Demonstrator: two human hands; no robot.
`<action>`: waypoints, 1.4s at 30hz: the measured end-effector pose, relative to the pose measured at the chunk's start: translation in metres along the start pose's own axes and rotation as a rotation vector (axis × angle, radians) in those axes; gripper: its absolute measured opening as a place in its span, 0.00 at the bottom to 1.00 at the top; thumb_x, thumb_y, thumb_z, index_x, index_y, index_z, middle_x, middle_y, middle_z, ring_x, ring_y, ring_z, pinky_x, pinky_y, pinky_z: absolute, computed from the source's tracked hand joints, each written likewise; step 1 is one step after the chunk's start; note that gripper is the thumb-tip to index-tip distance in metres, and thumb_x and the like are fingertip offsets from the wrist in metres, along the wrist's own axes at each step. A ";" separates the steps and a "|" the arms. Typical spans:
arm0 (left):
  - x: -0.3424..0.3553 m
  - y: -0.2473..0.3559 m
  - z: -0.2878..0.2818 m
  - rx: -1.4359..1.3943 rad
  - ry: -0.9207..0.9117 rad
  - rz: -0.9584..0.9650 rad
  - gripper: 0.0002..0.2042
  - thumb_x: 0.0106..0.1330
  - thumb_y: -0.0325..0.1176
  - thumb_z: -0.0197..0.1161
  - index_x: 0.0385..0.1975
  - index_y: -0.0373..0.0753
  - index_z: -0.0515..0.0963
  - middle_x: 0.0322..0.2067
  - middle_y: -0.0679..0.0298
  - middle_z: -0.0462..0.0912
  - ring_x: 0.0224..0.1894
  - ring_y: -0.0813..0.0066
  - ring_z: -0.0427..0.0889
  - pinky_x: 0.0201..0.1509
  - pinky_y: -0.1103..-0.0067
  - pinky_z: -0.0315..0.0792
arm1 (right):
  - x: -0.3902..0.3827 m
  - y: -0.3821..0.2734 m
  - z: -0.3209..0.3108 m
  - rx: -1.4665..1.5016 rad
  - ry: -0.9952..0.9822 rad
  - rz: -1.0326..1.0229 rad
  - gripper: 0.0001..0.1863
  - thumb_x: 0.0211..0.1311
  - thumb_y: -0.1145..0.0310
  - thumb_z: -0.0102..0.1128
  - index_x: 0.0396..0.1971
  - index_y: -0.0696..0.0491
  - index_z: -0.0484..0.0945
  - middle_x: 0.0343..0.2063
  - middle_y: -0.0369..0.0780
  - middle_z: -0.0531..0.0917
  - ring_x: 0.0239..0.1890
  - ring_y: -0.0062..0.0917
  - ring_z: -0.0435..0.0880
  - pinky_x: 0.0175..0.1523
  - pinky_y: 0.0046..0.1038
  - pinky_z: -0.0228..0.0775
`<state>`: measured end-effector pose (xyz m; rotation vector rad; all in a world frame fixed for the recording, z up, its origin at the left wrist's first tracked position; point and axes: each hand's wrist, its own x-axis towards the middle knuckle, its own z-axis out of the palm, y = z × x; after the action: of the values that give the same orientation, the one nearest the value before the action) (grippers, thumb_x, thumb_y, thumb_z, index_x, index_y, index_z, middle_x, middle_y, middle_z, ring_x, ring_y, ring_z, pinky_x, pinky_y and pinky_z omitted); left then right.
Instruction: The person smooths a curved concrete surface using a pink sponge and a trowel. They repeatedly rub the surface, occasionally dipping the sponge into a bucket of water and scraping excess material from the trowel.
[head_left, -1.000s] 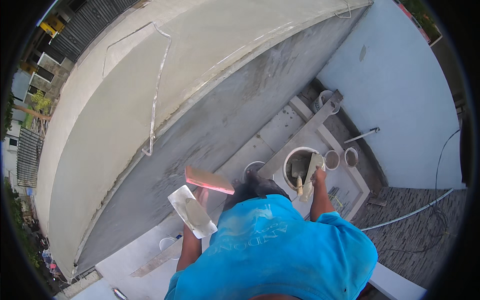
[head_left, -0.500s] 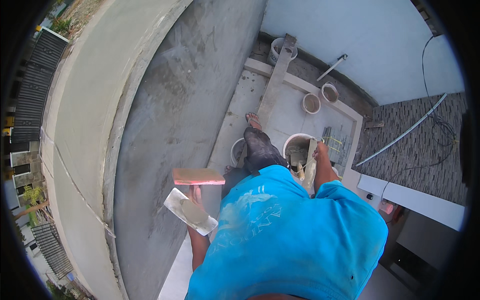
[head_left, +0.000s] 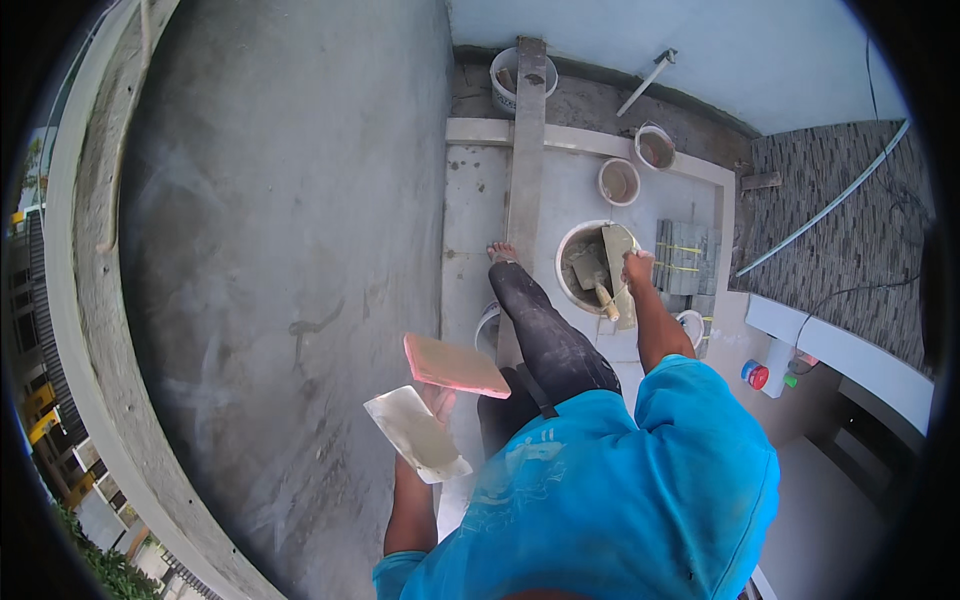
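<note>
My left hand [head_left: 438, 402] is closed on a pink-edged rectangular float [head_left: 455, 366], its flat face tan. A whitish rectangular plate [head_left: 418, 432] smeared with grey mortar sits against the same hand; how it is held is hidden. On the other side, my right hand [head_left: 637, 268] grips the edge of a long tan board [head_left: 621, 278] at the rim of a round bucket [head_left: 562, 262]. Inside that bucket lies a trowel [head_left: 605, 299] with a pale wooden handle, its grey blade over mortar.
A grey plastered wall [head_left: 290, 200] rises at my left. A long plank [head_left: 527, 165] reaches from beside my foot to a white bucket [head_left: 508, 95]. Two small pails [head_left: 619, 183] stand ahead, and strapped grey tiles [head_left: 682, 250] lie at the right.
The view has swung, showing more of the wall. My left hand, with float and plate, sits nearer my legs, and the float is tilted. The right hand stays at the bucket with the board.
</note>
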<state>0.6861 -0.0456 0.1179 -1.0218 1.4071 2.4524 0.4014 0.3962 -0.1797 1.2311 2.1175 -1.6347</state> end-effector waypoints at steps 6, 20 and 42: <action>0.082 0.077 0.022 -0.296 -0.169 -0.464 0.59 0.60 0.80 0.52 0.80 0.40 0.44 0.79 0.51 0.49 0.80 0.50 0.50 0.81 0.62 0.56 | 0.084 -0.039 0.104 -0.312 -0.249 -0.452 0.04 0.63 0.71 0.59 0.35 0.52 0.74 0.27 0.40 0.76 0.26 0.27 0.77 0.31 0.30 0.68; 0.094 0.064 -0.010 -0.567 -0.206 -0.351 0.49 0.65 0.71 0.52 0.76 0.36 0.55 0.74 0.54 0.59 0.75 0.62 0.61 0.80 0.60 0.58 | 0.184 -0.166 0.311 -0.742 -0.480 -0.755 0.10 0.57 0.63 0.57 0.32 0.47 0.87 0.35 0.49 0.88 0.43 0.46 0.87 0.51 0.44 0.76; 0.107 0.080 0.049 -0.799 -0.289 -0.171 0.42 0.75 0.65 0.47 0.78 0.42 0.48 0.77 0.52 0.53 0.78 0.54 0.56 0.80 0.60 0.61 | -0.131 -0.027 0.175 -0.749 -1.190 -0.790 0.17 0.63 0.64 0.66 0.51 0.51 0.82 0.52 0.46 0.81 0.54 0.41 0.83 0.57 0.41 0.77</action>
<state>0.5470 -0.0730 0.1258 -0.7819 0.2154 2.9047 0.4099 0.1785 -0.1463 -0.7418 1.9675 -1.0119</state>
